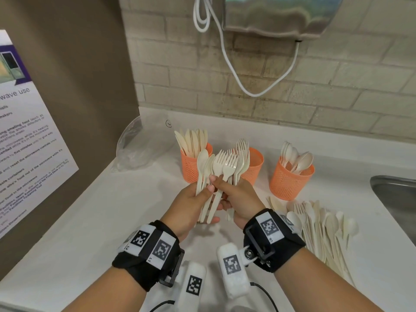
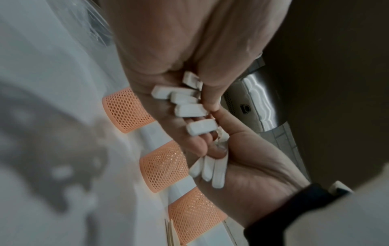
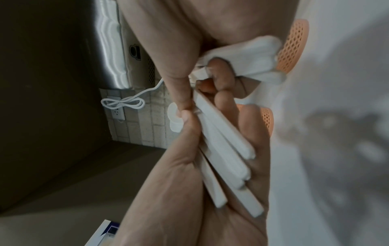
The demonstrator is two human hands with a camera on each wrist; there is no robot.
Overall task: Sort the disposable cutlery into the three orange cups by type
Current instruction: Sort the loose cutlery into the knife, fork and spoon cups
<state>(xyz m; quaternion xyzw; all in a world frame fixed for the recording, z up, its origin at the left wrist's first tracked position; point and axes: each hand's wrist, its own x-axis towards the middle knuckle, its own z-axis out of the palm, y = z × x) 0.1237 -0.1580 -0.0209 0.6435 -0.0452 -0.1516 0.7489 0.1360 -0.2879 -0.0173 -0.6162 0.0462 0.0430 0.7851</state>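
Three orange mesh cups stand in a row on the white counter (image 1: 112, 221): the left cup (image 1: 191, 170) holds knives, the middle cup (image 1: 256, 167) forks, the right cup (image 1: 288, 183) spoons. In front of them my left hand (image 1: 206, 191) grips a mixed bundle of cream spoons (image 1: 202, 158) and forks (image 1: 221, 163) by the handles. My right hand (image 1: 221, 188) presses against it, holds a bunch of forks (image 1: 242, 158) and puts its thumb on a fork of the left bundle. The left hand's handle ends (image 2: 185, 99) and the right hand's handle ends (image 3: 252, 55) stick out of the palms.
A loose pile of mixed cutlery (image 1: 319, 226) lies on the counter to the right. A steel sink (image 1: 396, 194) is at the far right, a clear plastic bag (image 1: 135, 149) at the back left. A poster (image 1: 27, 143) hangs on the left wall, a cord (image 1: 236, 70) above.
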